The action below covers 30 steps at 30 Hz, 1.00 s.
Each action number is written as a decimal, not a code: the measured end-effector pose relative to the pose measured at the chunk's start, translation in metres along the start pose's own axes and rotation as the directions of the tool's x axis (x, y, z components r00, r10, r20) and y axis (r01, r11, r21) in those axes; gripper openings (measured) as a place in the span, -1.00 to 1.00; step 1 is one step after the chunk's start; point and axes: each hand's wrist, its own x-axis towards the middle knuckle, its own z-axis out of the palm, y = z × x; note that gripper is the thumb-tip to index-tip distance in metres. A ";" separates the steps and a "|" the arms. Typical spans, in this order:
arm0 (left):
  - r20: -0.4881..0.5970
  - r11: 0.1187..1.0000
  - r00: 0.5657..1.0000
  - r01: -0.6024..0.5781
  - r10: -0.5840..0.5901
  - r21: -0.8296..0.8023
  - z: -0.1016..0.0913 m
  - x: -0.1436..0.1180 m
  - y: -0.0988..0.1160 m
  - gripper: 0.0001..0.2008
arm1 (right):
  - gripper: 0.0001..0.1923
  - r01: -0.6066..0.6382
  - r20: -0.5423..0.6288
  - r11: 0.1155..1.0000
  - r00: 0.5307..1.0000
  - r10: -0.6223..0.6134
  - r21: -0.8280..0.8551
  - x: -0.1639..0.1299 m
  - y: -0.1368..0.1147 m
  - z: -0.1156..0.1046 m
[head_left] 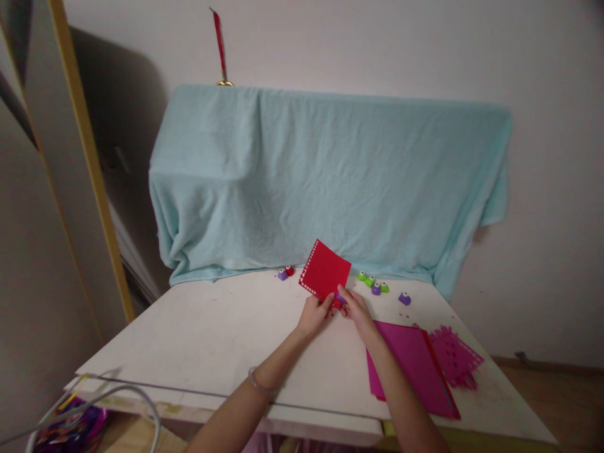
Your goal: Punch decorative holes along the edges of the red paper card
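A square sheet of red paper is held up tilted over the white table, with a row of small punched holes along its left and lower-left edges. My left hand pinches its lower corner, thumb on top. My right hand is closed around a small red and purple craft punch at the sheet's lower right edge. Fingers hide most of that punch. A few tiny red paper bits lie just below the hands.
Purple and red punches stand behind on the left, several green and purple punches on the right. A stack of magenta and red paper lies by my right forearm, beside punched pink sheets. A light blue cloth hangs behind the table.
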 end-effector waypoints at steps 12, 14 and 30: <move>-0.004 1.000 1.000 -0.008 0.008 0.006 0.001 0.001 -0.001 -0.52 | -0.51 0.053 0.017 0.999 0.998 -0.053 -0.008 -0.001 -0.003 -0.001; -0.008 1.000 1.000 -0.006 0.006 0.017 0.001 0.000 0.000 -0.52 | -0.52 0.071 0.021 0.997 0.997 -0.071 -0.007 -0.002 -0.005 0.000; -0.021 0.995 0.998 -0.065 0.063 -0.081 0.004 -0.004 0.009 -0.62 | -0.45 0.062 -0.030 0.998 0.998 -0.062 0.001 -0.008 -0.018 0.004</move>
